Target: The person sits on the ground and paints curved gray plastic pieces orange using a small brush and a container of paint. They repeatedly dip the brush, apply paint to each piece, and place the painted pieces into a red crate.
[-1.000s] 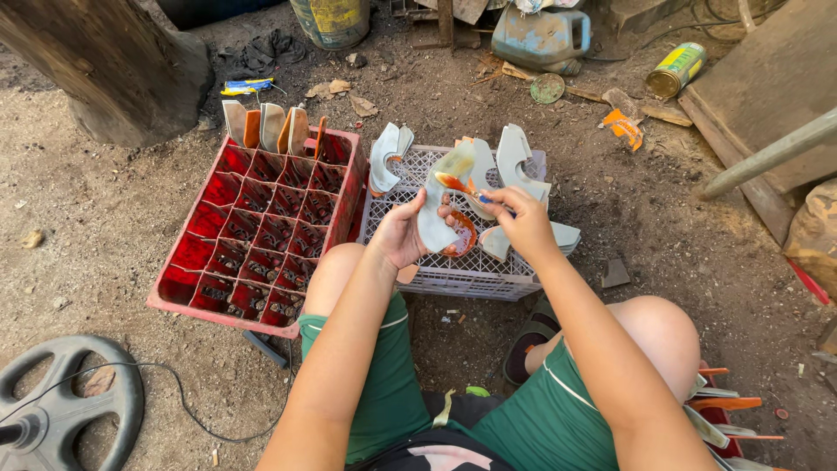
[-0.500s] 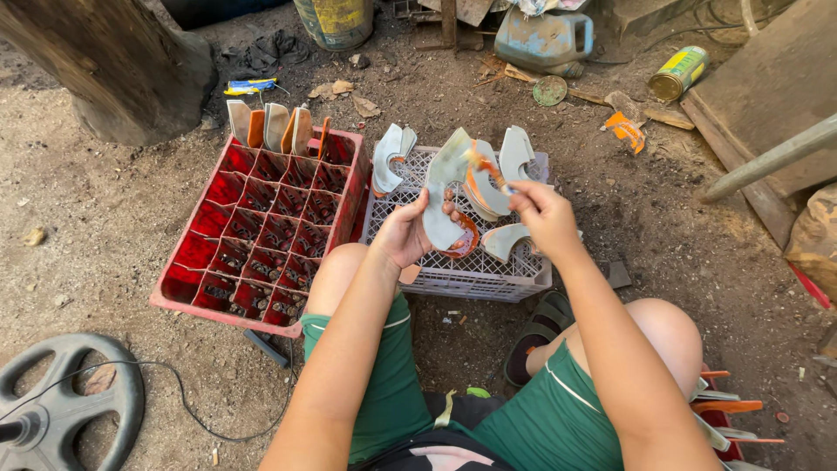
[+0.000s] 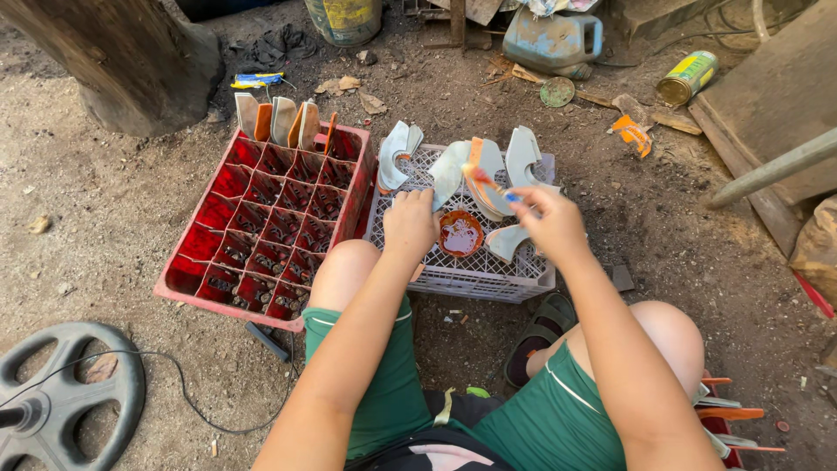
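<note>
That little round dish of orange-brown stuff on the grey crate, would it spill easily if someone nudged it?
Probably, yes. The small dish looks shallow and nearly full of wet, glossy paint or glue, so a push could slop it over. It sits on the grey crate's open lattice, so it may catch rather than slide. It looks light and easily tipped.

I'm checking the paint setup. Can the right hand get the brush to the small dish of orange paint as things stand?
Probably yes. The right hand holds the brush just above the dish of orange paint, which sits open on the grey crate. The left hand is beside it, not over it.
</note>
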